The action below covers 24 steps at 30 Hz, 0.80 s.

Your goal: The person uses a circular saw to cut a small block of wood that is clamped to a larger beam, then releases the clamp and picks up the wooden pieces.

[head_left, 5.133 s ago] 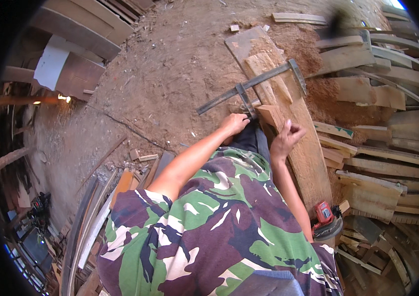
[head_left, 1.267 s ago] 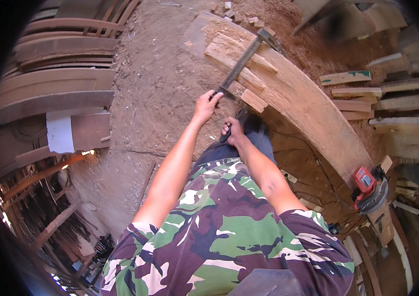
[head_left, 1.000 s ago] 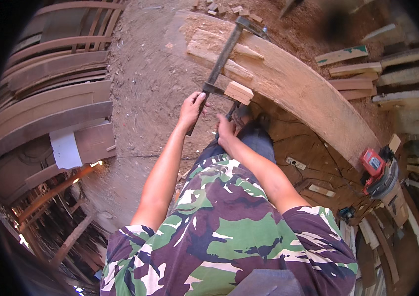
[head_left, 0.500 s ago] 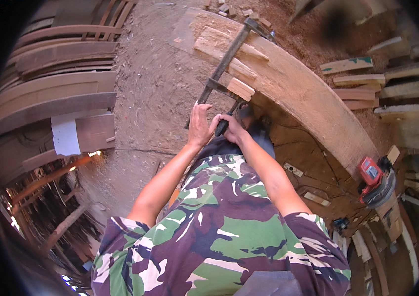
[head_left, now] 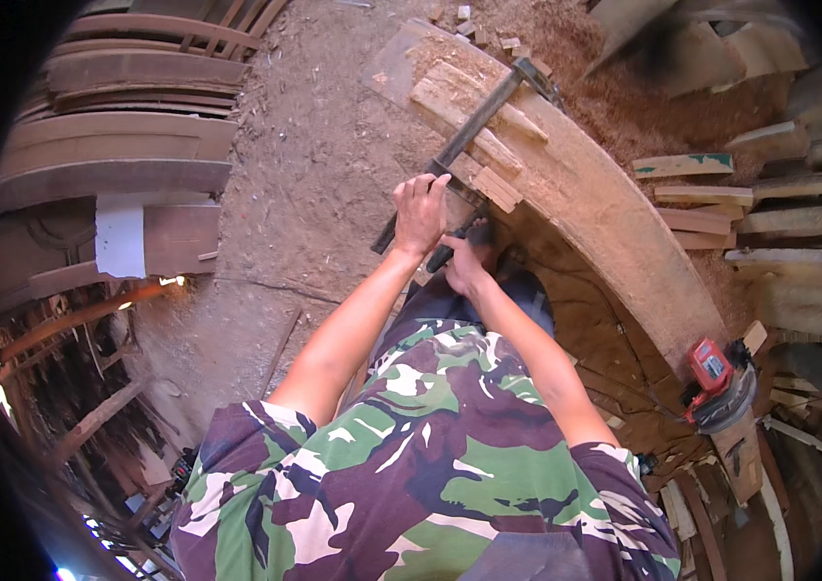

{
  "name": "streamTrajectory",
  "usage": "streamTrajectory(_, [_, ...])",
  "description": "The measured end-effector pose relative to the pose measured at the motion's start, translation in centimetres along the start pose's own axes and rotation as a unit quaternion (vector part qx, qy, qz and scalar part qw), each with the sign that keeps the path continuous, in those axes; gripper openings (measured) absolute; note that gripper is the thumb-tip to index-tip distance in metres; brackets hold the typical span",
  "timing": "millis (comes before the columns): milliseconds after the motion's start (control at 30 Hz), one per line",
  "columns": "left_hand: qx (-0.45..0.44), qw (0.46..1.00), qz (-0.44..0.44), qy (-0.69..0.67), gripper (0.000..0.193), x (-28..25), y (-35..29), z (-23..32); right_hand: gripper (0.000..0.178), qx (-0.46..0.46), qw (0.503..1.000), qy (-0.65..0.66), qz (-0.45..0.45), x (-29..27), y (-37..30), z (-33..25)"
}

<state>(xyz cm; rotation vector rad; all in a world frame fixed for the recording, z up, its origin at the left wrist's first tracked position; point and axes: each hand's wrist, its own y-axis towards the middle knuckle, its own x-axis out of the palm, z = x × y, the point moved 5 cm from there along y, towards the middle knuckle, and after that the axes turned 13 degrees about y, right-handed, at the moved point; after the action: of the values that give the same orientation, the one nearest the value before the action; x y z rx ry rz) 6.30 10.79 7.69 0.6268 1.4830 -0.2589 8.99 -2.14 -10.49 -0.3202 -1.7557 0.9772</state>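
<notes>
A long dark bar clamp (head_left: 481,124) lies across the near end of a thick, curved-looking wooden bench plank (head_left: 614,198), its far jaw hooked over the far edge. My left hand (head_left: 419,215) is closed around the clamp by its sliding arm, near the bar's lower end. Just below it, my right hand (head_left: 469,263) grips the clamp's black handle, mostly covered by the fingers. A small wood block (head_left: 496,189) sits at the plank's near edge beside the sliding arm. Rough wood pieces (head_left: 469,102) lie on the plank under the bar.
A red power tool (head_left: 710,366) with a round dark base stands at the plank's right end. Brown boards and panels (head_left: 130,140) are stacked at left. Loose planks (head_left: 692,218) and sawdust lie at right. A dark cable (head_left: 275,288) crosses the dirt floor.
My left hand has moved up along the bar and closed around it by the sliding arm. My right hand stays on the handle. The whole view has shifted slightly.
</notes>
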Motion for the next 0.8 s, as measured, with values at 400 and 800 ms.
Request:
streamTrajectory(400, [-0.283,0.533,-0.503,-0.619,0.072,12.4,-14.2,0.0,0.066,-0.510,0.667,-0.539,0.070,11.4,-18.8,-18.4])
streamTrajectory(800, [-0.297,0.883,-0.291,-0.218,0.024,10.2,-13.2,2.3,0.041,-0.439,0.521,-0.730,0.053,13.8,-16.8,-21.7])
